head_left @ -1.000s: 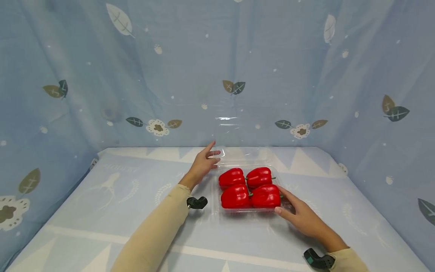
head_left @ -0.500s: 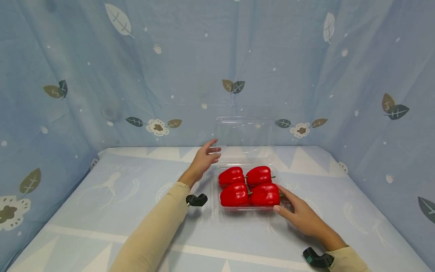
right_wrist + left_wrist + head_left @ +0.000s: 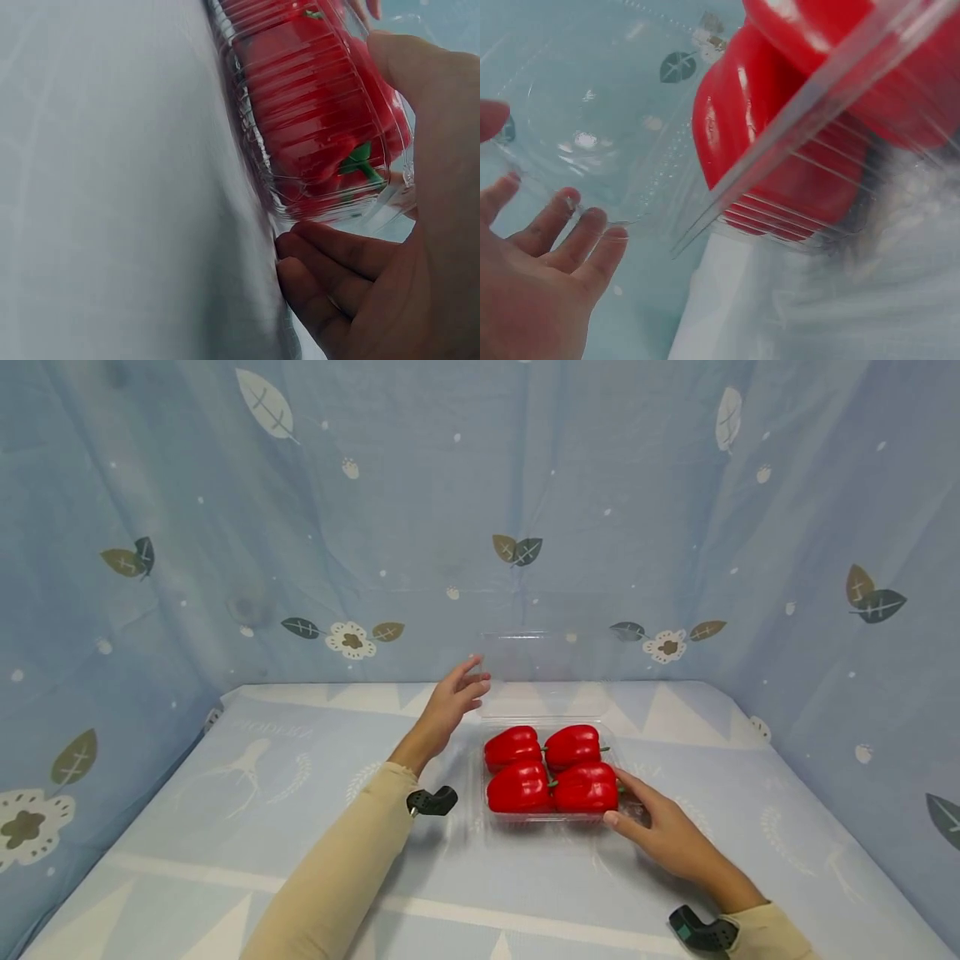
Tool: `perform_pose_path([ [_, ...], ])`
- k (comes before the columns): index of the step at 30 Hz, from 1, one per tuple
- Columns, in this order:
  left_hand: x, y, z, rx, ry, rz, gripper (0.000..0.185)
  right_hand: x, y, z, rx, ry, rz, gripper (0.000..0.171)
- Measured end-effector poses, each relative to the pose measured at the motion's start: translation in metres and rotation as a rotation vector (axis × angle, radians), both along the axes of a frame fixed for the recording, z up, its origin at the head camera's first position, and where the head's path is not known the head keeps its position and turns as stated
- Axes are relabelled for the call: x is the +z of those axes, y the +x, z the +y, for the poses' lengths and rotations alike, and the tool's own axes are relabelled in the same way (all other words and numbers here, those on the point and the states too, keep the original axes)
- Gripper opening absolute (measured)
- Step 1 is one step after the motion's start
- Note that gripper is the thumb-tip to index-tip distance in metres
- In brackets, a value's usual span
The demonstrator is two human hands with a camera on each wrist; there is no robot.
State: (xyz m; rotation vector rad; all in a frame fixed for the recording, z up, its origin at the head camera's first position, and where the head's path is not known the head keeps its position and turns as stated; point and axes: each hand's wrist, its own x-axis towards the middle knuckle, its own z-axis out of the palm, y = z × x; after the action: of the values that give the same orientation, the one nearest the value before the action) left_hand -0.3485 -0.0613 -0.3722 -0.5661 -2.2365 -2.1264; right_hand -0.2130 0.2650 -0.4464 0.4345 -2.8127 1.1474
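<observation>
Several red bell peppers (image 3: 519, 787) with green stems lie in a clear plastic clamshell container (image 3: 525, 817) on the table. Its transparent lid (image 3: 540, 700) is raised behind them, tilted back on its hinge side. My left hand (image 3: 450, 700) is at the lid's left edge, fingers spread and mostly straight. In the left wrist view, the fingertips (image 3: 592, 217) touch that edge while the thumb stays apart. My right hand (image 3: 667, 835) holds the container's front right corner. The right wrist view has its thumb (image 3: 401, 64) over the rim, with other fingers bent low beside the wall.
A pale blue patterned cloth covers the table (image 3: 247, 827). Blue printed curtain (image 3: 420, 510) closes off the back and both sides, right behind the raised lid. Black wrist devices (image 3: 433, 802) sit at both beige sleeves.
My left hand has risen a little along the lid's left side, and the lid's tilt and reflections have shifted. My right hand stays on the corner; the peppers remain in place.
</observation>
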Motion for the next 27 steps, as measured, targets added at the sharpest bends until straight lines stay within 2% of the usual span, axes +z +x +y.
perform_pose_path([
  [9,0.008,0.023,-0.001,-0.018,-0.098,0.115,0.063,-0.002,0.0,-0.001,0.004,-0.009,-0.001,0.073],
  [15,0.017,0.035,0.002,0.016,-0.178,0.191,0.07,0.0,0.0,-0.001,0.005,-0.009,0.013,0.072],
  [19,0.018,0.04,0.003,0.039,-0.234,0.217,0.069,-0.001,0.0,-0.001,0.009,-0.017,-0.007,0.072],
  [23,0.017,0.043,0.002,0.053,-0.239,0.249,0.065,0.0,0.001,-0.002,0.009,-0.018,-0.018,0.072],
  [27,0.019,0.047,0.002,0.037,-0.218,0.271,0.062,0.001,0.002,-0.002,0.005,-0.016,-0.013,0.072],
])
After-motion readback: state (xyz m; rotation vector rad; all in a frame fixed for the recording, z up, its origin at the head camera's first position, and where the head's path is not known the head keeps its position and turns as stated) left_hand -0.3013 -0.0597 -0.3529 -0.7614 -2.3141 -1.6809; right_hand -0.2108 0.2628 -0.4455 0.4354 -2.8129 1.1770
